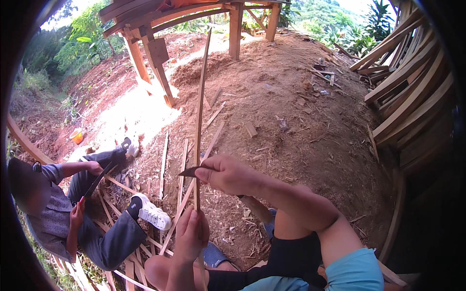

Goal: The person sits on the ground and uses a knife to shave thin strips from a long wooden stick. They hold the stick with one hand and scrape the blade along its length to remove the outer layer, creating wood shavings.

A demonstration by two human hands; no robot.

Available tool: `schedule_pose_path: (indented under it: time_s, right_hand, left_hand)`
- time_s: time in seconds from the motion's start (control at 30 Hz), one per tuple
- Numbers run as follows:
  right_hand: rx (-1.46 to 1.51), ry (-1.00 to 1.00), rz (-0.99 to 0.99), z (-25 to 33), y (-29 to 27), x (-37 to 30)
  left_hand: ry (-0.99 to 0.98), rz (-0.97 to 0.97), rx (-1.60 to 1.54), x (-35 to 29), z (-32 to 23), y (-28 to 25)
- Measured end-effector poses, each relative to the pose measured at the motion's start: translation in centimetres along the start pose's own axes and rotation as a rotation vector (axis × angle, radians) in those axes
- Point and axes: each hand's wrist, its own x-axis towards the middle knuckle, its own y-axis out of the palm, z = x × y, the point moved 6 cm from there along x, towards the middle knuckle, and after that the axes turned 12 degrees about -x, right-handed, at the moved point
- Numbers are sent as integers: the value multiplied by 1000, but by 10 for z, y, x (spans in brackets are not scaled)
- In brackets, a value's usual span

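Note:
A long, thin wooden strip (200, 102) stands nearly upright before me, its far tip pointing toward the wooden bench. My left hand (191, 232) is closed round its lower part, above my knee. Higher up, my right hand (224, 173) grips a knife with a short, dark, pointed blade (188, 171). The blade lies across the strip and points left; its handle is hidden inside my fist. Whether the edge cuts into the wood, I cannot tell.
At the left sits another person (58, 213), holding a long dark blade (99, 177). Loose wooden strips (164, 165) lie between us on shaving-strewn soil. A wooden bench (158, 53) stands ahead. Timber (412, 92) is stacked at the right. An orange bucket (76, 136) lies far left.

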Motion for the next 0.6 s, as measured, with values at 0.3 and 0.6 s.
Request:
schedule_pose_path:
  time_s: [0.3, 0.6]
  right_hand:
    - [195, 145, -210, -23, -49, 13]
    - [-158, 170, -177, -47, -48, 6]
  left_hand:
    - [42, -56, 102, -6, -35, -8]
    - [-85, 180, -61, -3, -9, -15]
